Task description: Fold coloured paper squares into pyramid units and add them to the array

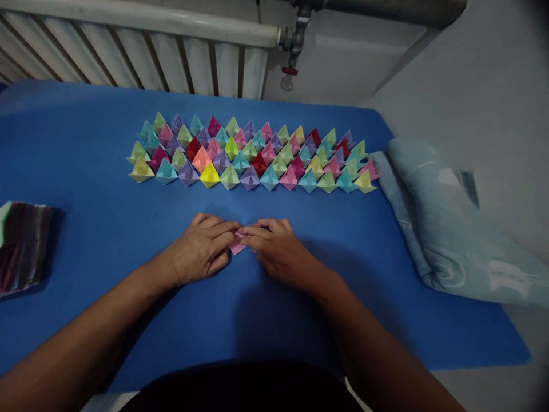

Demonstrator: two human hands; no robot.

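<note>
A small piece of pink folded paper [238, 246] lies on the blue surface between my two hands, its lower corner pointing toward me. My left hand [205, 246] presses on its left side with the fingers together. From the other side, my right hand [277, 246] pinches and presses the paper's upper right part. Fingers cover most of the sheet, so its full shape is hidden. Beyond my hands stand several rows of small folded paper boats [250, 178] in green, purple, blue, pink, red and yellow.
A stack of dark-edged paper sheets [26, 246] sits at the left edge of the blue surface [180, 337]. To the right lies a folded light-blue blanket [454, 229]. A white radiator [163, 57] and a pipe valve [295, 43] stand behind the far edge.
</note>
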